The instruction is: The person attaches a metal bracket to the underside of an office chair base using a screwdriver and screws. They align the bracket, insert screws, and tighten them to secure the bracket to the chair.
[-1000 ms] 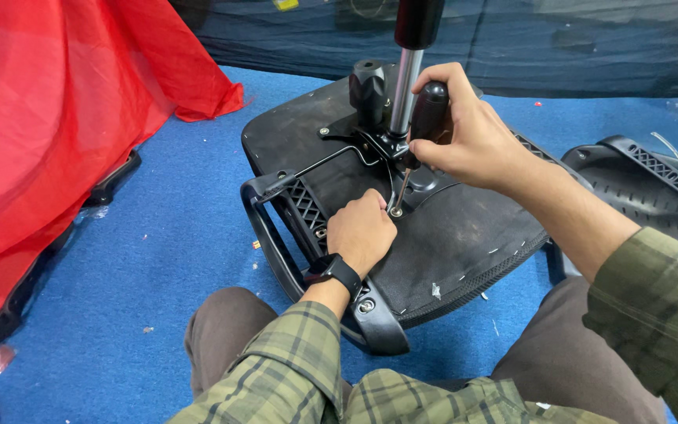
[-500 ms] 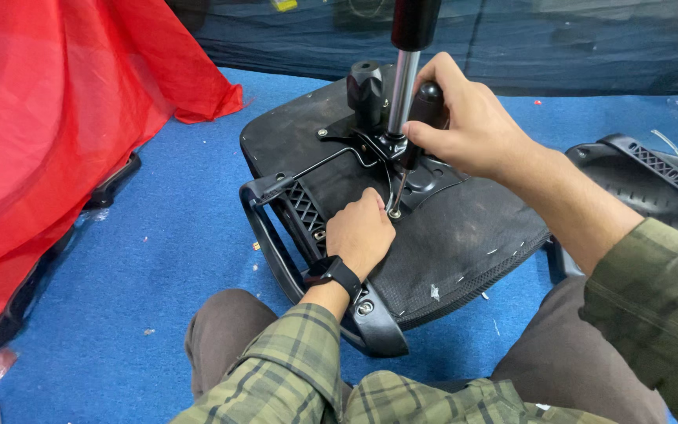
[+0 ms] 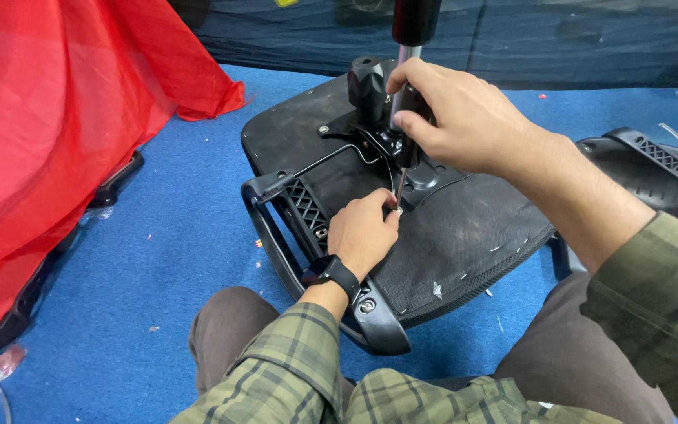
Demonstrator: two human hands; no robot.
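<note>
An upturned black office chair seat (image 3: 464, 235) lies on the blue carpet in front of me, its metal mechanism plate (image 3: 370, 137) and gas cylinder (image 3: 411, 31) pointing up. My right hand (image 3: 453, 118) is shut on a black-handled screwdriver (image 3: 408, 118), held upright with its thin shaft pointing down at the seat underside. My left hand (image 3: 364, 234) rests on the seat beside the armrest (image 3: 292, 212), fingers pinched at the screwdriver's tip (image 3: 396, 206); a small screw there is too small to confirm. A black watch sits on my left wrist.
A red cloth (image 3: 56, 133) drapes over something at the left. A second black chair part (image 3: 661, 169) lies at the right. Dark netting (image 3: 551, 39) runs along the back. Small bits of debris dot the blue carpet (image 3: 166, 267).
My right hand has lifted slightly and shifted its grip onto the screwdriver handle, bringing the tool more upright. My left hand's fingers have moved to the tip of the shaft.
</note>
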